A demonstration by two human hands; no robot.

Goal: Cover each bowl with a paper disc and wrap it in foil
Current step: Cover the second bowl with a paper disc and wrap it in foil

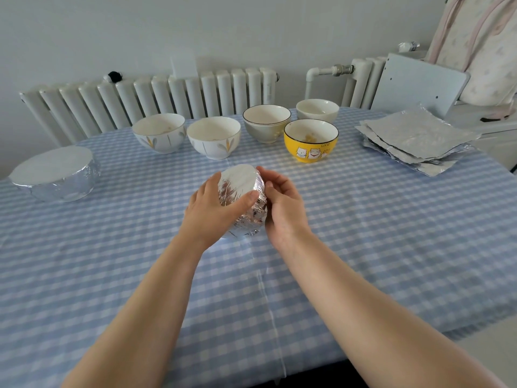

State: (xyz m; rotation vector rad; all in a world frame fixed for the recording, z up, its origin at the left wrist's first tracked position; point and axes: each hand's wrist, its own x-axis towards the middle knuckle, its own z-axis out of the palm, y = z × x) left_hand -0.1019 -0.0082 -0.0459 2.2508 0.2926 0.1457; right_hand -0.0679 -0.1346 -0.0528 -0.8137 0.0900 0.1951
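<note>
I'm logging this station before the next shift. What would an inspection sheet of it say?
Surface: checked cloth on table.
Job's things: held bowl foil-wrapped; wrapped bowl far left; five open bowls, among them a yellow bowl; foil stack right. No paper discs seen.
Clutter: nothing seen.
Grippers: left hand and right hand grip the held bowl.
Cables: nothing seen.
Surroundings: radiator, wall.

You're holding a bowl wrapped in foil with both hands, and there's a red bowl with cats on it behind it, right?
Nearly. The head view shows both hands, left and right, holding the foil-wrapped bowl, and a bowl with cats sits behind it. But that bowl is yellow, not red.
</note>
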